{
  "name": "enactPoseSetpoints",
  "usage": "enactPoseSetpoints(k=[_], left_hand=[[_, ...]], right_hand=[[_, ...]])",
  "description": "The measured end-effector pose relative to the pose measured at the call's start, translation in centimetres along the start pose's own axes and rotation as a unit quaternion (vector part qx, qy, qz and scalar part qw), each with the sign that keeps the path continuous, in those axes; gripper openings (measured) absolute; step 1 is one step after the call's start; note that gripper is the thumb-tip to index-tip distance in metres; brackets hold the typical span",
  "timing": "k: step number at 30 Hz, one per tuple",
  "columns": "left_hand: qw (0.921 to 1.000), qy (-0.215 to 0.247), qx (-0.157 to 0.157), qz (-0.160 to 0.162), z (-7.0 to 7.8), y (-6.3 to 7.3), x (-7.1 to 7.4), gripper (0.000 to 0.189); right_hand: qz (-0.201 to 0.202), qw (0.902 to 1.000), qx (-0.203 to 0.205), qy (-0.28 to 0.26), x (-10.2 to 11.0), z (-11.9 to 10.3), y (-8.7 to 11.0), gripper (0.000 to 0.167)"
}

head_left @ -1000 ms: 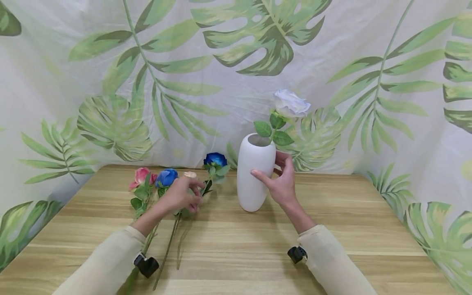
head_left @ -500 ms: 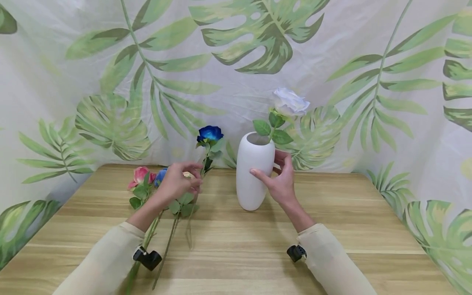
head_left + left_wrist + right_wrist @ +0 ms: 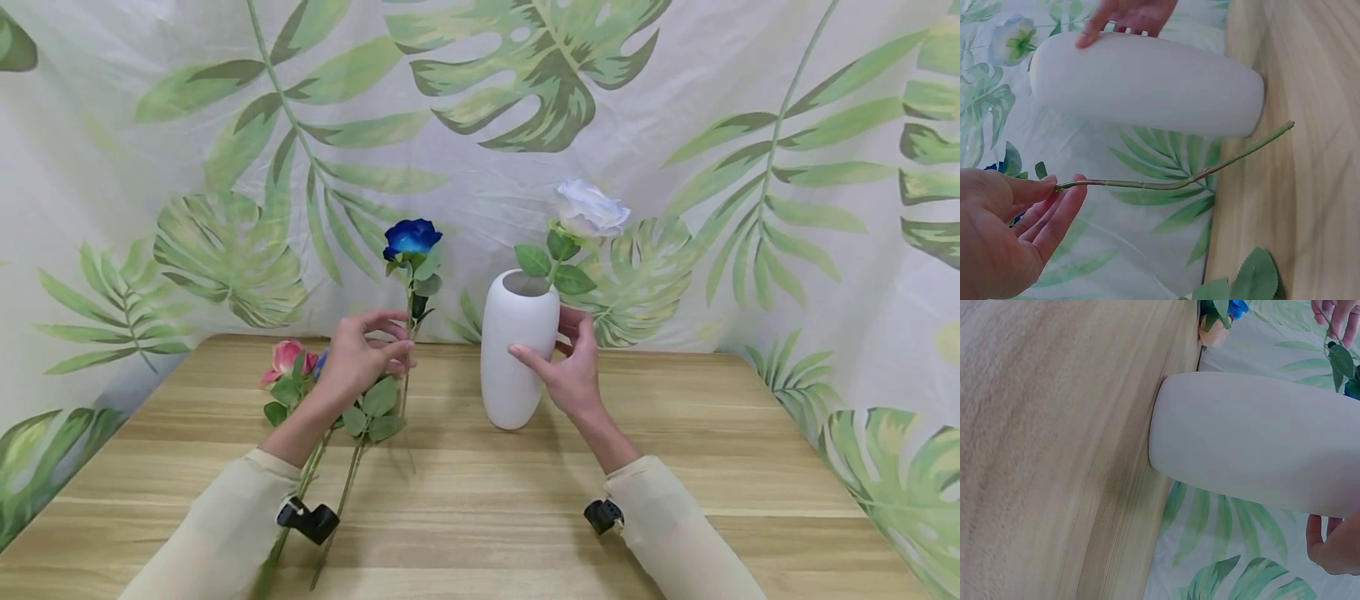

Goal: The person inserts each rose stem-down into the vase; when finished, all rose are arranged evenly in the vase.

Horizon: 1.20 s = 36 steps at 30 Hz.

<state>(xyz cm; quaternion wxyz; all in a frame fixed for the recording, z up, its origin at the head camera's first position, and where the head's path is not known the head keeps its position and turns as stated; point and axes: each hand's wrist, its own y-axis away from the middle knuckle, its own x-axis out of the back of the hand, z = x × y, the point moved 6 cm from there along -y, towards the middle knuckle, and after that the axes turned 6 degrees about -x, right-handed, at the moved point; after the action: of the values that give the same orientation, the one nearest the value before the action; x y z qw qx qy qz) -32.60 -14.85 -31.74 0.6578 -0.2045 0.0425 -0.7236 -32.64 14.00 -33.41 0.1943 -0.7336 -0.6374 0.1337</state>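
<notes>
My left hand (image 3: 363, 350) pinches the stem (image 3: 1166, 185) of a dark blue rose (image 3: 412, 240) between thumb and fingers. The rose stands nearly upright, its bare lower stem hanging below the hand. To its right, a tall white vase (image 3: 517, 358) stands on the table. My right hand (image 3: 573, 367) holds the vase's right side, thumb across the front and fingers behind. A white rose (image 3: 591, 208) with green leaves leans to the right out of the vase's mouth. In the right wrist view the vase (image 3: 1254, 437) hides part of the right hand (image 3: 1338, 547).
On the wooden table (image 3: 675, 517) at left lie a pink rose (image 3: 288, 360), a second blue rose, mostly behind the left hand, and a peach rose (image 3: 1215, 332). Their stems run toward the front edge. A leaf-printed cloth (image 3: 480, 183) hangs behind the table.
My left hand has lifted the dark blue rose from leaning low at the table's back to nearly upright, its bloom moving up and slightly left. The right hand stays on the vase.
</notes>
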Motion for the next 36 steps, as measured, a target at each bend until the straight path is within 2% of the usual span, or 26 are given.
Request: enactPoseSetpoints(k=[5,9,14,17,21,25,36], left_hand=[[0.999,0.035,-0.01,0.026,0.4,-0.2,0.1,0.04],[0.9965,0.06,-0.03,0.05,0.9,-0.1,0.1,0.04],[0.9891,0.084,-0.057,0.106,1.4,-0.1,0.3,0.039],[0.9804,0.101,-0.08,0.149,1.8,0.0,0.4,0.036],[0.963,0.149,-0.114,0.193,2.2,0.0,0.3,0.035],[0.9481,0.187,-0.142,0.215,2.7,-0.1,0.0,0.036],[0.9201,0.218,-0.182,0.269,3.8,-0.2,-0.2,0.036]], right_hand=[[0.001,1.0,0.004,-0.004,0.0,0.0,0.0,0.074],[0.002,1.0,0.007,-0.005,0.0,0.0,0.0,0.074],[0.002,1.0,0.006,-0.005,0.0,0.1,0.1,0.072],[0.002,1.0,0.005,-0.006,0.0,0.0,0.1,0.073],[0.0,1.0,0.007,-0.006,-0.1,-0.1,0.1,0.074],[-0.001,0.9999,0.009,-0.006,-0.1,-0.1,0.0,0.074],[0.003,0.9999,0.004,-0.011,0.0,0.1,0.0,0.073]])
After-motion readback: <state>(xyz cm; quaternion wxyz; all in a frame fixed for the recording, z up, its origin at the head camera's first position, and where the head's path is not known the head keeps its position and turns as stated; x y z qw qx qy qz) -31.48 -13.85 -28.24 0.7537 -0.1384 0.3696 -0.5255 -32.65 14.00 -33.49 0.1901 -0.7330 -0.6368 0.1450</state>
